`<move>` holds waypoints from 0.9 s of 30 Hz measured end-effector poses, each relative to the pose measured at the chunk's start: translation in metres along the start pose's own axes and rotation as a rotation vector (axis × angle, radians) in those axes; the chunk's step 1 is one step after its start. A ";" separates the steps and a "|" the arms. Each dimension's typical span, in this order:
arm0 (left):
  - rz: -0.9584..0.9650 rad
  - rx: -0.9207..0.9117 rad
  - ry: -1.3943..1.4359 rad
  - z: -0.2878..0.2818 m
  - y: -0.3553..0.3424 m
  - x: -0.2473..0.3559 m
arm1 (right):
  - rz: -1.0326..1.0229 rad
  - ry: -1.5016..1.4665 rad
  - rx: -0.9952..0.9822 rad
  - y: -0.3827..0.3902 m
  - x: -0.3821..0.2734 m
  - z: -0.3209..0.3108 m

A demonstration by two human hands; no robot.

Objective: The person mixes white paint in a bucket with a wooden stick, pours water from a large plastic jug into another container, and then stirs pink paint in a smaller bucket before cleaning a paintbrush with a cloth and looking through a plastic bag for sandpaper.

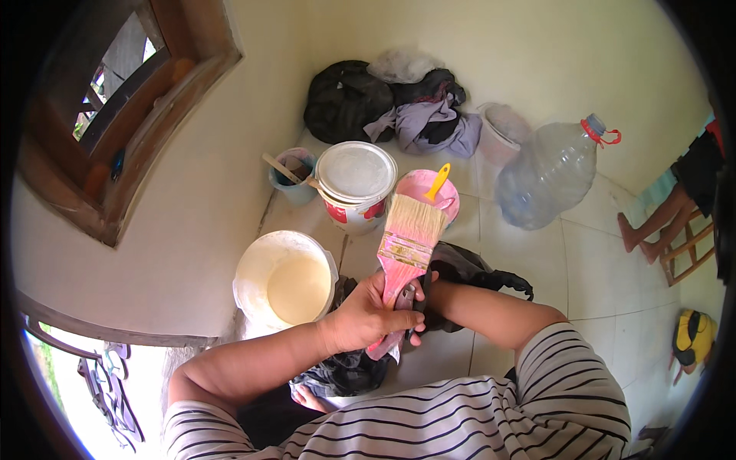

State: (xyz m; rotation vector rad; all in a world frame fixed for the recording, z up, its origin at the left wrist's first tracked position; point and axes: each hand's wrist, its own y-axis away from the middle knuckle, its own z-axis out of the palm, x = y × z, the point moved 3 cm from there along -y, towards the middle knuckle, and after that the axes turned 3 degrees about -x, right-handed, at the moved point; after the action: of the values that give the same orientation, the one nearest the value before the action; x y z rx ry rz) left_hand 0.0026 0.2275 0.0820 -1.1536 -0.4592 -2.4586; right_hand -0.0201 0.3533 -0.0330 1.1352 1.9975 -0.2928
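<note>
A wide paintbrush (410, 238) with pale bristles and a pink-smeared handle stands up in front of me, bristles pointing away. My left hand (362, 313) is closed round its handle, with the thumb across it. Behind the brush, my right hand (419, 297) is partly hidden. Its fingers curl close against the handle and a greyish, paint-stained flat piece (402, 307), whose kind I cannot make out. Just beyond the bristles sits a pink-coated paint tub (406, 182) with a yellow-handled tool (438, 182) in it. A white bucket (249, 285) holding cream-coloured liquid stands left of my hands.
A lidded paint bucket (357, 172) and a small blue pail (297, 186) with a stick stand ahead. Farther back are bundled cloths (437, 126), a translucent tub (502, 134) and a large clear bottle (548, 176). Another person's legs (665, 218) show at right, beside a wooden stool (690, 249).
</note>
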 end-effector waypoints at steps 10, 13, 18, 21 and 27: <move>-0.102 0.034 -0.169 -0.013 0.012 -0.013 | 0.243 0.227 -0.149 0.027 0.071 0.071; -0.143 0.043 -0.115 -0.014 0.009 -0.016 | 0.213 0.209 -0.142 0.031 0.066 0.081; -0.046 0.102 -0.086 -0.010 0.006 -0.011 | 0.192 0.197 -0.114 0.026 0.064 0.084; -0.088 0.098 -0.084 -0.011 0.008 -0.010 | 0.192 0.199 -0.108 0.026 0.066 0.079; -0.064 0.077 -0.066 -0.017 0.008 -0.015 | 0.189 0.209 -0.097 0.028 0.069 0.075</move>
State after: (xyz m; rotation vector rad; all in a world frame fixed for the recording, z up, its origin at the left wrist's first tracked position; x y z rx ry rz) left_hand 0.0042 0.2163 0.0610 -1.2095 -0.6134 -2.4391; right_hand 0.0238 0.3708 -0.1276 1.3264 2.0399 0.0212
